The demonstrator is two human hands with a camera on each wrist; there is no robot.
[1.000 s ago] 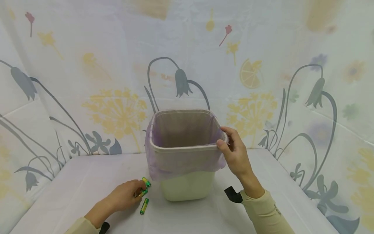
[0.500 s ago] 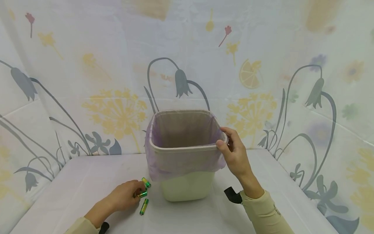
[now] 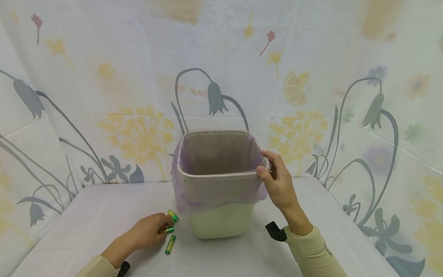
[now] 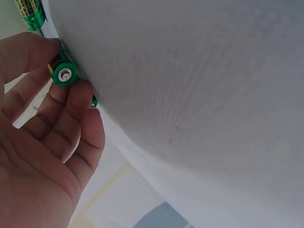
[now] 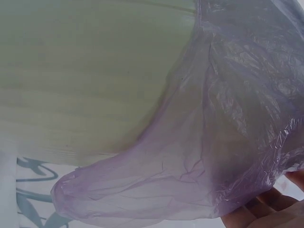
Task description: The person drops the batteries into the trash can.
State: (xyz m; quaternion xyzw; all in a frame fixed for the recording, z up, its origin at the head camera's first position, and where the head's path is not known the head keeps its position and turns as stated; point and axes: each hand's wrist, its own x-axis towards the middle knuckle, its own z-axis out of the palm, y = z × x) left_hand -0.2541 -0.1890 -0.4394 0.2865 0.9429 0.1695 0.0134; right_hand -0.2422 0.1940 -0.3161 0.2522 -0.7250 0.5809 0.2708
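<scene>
My left hand (image 3: 149, 231) pinches a green-and-gold battery (image 4: 64, 72) between thumb and fingers, low at the white tabletop. Two more such batteries lie right by it: one battery (image 3: 173, 215) just beyond the fingertips, another battery (image 3: 170, 244) nearer me. A pale trash bin (image 3: 221, 221) stands upright in the middle, lined with a thin purple plastic bag (image 5: 142, 190) folded over its rim. My right hand (image 3: 280, 181) grips the bin's right front corner, thumb on the near rim and fingers around the side. In the right wrist view, the bag hides part of that corner.
White cloth covers the table (image 3: 214, 261). A flower-printed curtain (image 3: 138, 57) hangs behind and along both sides. A black strap end (image 3: 275, 231) sticks out at the right wrist.
The battery at my left fingertips has turned slightly, to lie more level. Both hands and the bin hold their places.
</scene>
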